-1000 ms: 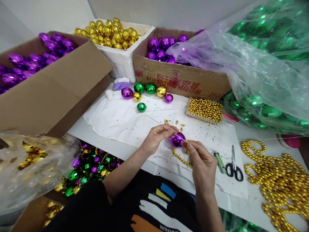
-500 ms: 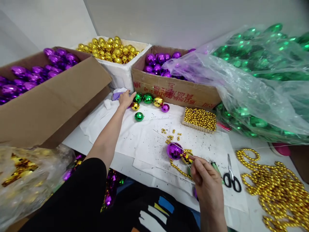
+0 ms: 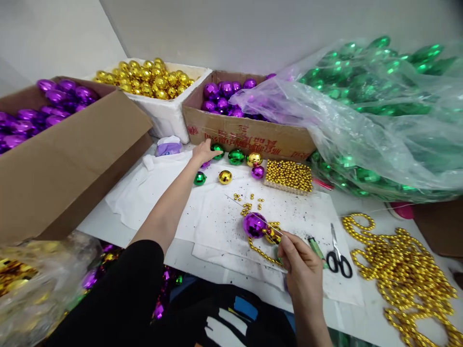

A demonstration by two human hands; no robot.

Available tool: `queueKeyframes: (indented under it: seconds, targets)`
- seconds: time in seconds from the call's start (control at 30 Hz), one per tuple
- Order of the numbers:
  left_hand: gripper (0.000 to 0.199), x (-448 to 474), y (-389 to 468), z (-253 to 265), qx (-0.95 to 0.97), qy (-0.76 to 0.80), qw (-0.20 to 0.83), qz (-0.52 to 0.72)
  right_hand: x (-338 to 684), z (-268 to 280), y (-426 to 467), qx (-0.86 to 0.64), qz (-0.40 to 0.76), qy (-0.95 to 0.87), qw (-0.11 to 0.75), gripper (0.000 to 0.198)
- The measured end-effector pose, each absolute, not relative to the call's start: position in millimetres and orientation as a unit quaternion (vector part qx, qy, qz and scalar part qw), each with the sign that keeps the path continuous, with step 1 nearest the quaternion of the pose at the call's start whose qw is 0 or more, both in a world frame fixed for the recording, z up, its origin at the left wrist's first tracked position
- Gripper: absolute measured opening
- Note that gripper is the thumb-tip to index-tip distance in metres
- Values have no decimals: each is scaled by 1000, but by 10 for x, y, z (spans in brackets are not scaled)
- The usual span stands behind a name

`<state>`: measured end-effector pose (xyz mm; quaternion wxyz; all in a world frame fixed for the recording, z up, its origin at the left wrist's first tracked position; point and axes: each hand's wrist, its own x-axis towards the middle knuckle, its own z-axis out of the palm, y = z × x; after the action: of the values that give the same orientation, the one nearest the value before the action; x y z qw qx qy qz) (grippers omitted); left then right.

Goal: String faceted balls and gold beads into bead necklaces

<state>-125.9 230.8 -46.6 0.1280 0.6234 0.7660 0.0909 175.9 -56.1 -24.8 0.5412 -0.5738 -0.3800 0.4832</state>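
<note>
Shifted left hand [image 3: 203, 152] rightward to far green ball [image 3: 218, 151] with thumb spread, cannot tell if gripping, apparently choosing; kept needle [image 3: 253, 215] pinched in right hand [image 3: 303, 264].

"What's on your feed for clothing?"

"I'm seeing a black shirt [image 3: 272, 330], its sleeve [image 3: 119, 294] ending near the left elbow."

"Any markings?"

"On its front I get a slanted blue patch [image 3: 246, 308], a thin yellow streak [image 3: 238, 314], ragged white strokes [image 3: 224, 334] and a bit of orange [image 3: 197, 345]."

"And the hands?"

"Left hand [image 3: 204, 152] and right hand [image 3: 303, 262] both bare. I also catch blue cloth [image 3: 178, 288] beside the shirt."
</note>
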Motion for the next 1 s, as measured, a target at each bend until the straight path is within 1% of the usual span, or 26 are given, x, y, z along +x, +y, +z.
queueKeyframes:
  seconds: [0.07, 0.13, 0.2, 0.27, 0.33, 0.4, 0.43, 0.5, 0.53, 0.6, 0.7, 0.77, 0.9, 1.0]
  targets:
    - [72, -1185, 2339, -449, 640, 754, 134, 66, 1752, -215, -571, -588, 405, -445, 541, 21]
    - [66, -1124, 2324, -428, 659, 736, 132, 78, 1743, -160, -571, -580, 336, -504, 545, 17]
    - [65, -1080, 2250, -379, 676, 711, 134, 137, 1741, -100, -568, -565, 294, -532, 558, 13]
    - [68, -1050, 2091, -296, 679, 671, 164, 249, 1750, -43, -569, -559, 287, -516, 583, 11]
    - [69, -1017, 1823, -211, 651, 602, 252, 388, 1765, 9, -571, -555, 308, -467, 616, 9]
    - [67, -967, 1449, -180, 582, 505, 406, 491, 1770, 62, -563, -540, 339, -412, 651, 9]
    - [66, -932, 1235, -200, 537, 452, 501, 506, 1766, 88, -554, -528, 355, -389, 667, 9]
    - [64, -847, 801, -323, 434, 367, 644, 512, 1743, 134, -525, -500, 383, -357, 690, 10]
    - [63, -799, 600, -418, 380, 341, 690, 513, 1725, 153, -510, -490, 392, -348, 696, 11]
    - [59, -698, 266, -639, 275, 314, 749, 514, 1682, 177, -489, -481, 396, -341, 704, 12]
    - [62, -562, -46, -915, 173, 284, 800, 499, 1616, 200, -503, -487, 360, -355, 713, 12]
    - [64, -484, -155, -1002, 129, 268, 813, 500, 1577, 223, -544, -496, 321, -369, 718, 11]
    - [64, -351, -269, -999, 55, 258, 809, 526, 1529, 279, -673, -520, 239, -409, 711, 9]
    - [61, -279, -322, -960, 25, 238, 816, 526, 1539, 268, -780, -525, 202, -474, 678, 10]
